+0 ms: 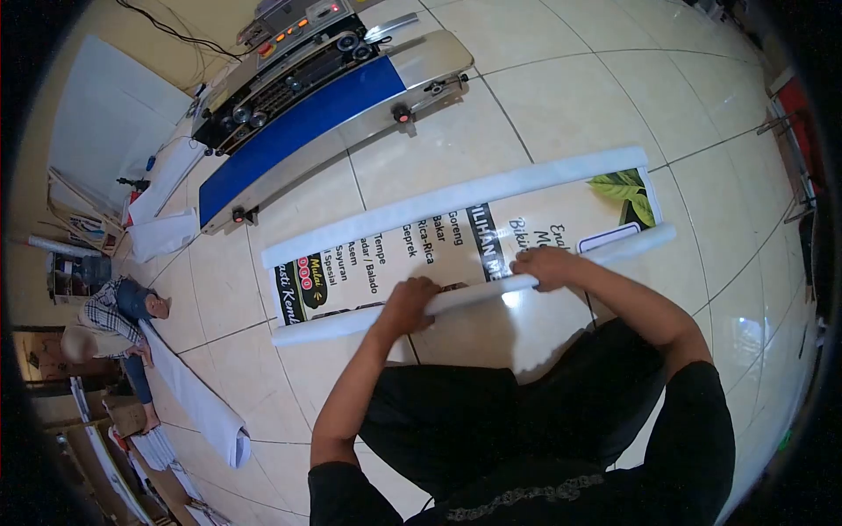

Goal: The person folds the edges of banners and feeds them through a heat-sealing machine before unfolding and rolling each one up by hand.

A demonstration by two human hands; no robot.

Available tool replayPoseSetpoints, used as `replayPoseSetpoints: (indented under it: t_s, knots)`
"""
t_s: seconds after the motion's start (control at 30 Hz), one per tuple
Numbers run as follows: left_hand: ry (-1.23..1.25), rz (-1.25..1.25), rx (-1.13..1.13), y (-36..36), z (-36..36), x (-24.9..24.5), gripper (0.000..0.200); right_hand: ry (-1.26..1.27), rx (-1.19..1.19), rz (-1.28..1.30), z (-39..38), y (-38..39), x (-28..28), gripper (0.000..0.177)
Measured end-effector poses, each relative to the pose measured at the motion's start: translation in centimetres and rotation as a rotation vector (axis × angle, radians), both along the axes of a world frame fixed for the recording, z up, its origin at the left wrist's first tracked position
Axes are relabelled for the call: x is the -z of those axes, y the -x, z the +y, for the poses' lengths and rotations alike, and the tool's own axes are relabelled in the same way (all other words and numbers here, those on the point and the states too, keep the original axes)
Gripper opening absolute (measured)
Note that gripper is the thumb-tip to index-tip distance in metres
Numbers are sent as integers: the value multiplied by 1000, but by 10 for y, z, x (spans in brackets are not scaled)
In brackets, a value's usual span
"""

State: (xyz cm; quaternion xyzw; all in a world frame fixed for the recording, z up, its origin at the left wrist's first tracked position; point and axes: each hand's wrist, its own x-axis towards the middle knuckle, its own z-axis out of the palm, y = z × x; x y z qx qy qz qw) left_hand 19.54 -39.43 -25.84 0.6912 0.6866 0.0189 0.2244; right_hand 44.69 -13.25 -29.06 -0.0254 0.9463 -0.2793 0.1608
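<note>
The banner (pixel 526 223) lies open on the tiled floor (pixel 561 96) in the middle of the frame, its long axis running from lower left to upper right. Its near edge is curled into a roll (pixel 333 324), directly in front of the person. The left hand (pixel 410 302) and the right hand (pixel 545 266) both rest palm-down on the roll with fingers curled over it. They are spaced along its length, the right one further toward the upper right.

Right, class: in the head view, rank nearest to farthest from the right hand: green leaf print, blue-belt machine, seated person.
1. Green leaf print, beside the right hand.
2. Blue-belt machine, upper left.
3. Seated person, far left.
</note>
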Motion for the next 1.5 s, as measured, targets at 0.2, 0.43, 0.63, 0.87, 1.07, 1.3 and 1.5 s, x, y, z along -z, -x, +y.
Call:
replayPoseSetpoints:
  t_s: [0.2,0.43,0.63,0.87,1.07,1.3,1.5]
  knots:
    - [-43,-250,-267,42,42,-24,63,102,92,1,42,41,-21,62]
    - [-62,-55,-206,75,57,-11,69,-103,174,47,69,54,-9,63]
    - [-85,219,-258,76,26,30,56,-312,311,283,37,7,9,50]
    - [451,-55,-58,51,9,-20,57,143,82,-102,33,-43,8,44]
    - [61,304,-482,109,91,-97,48,-338,568,176,118,48,-103,38]
    - [-715,471,-360,51,36,-169,35,-615,601,721,66,-4,-192,30]
    - [-422,341,-239,6,-25,-65,32,-391,582,386,26,-61,-81,26]
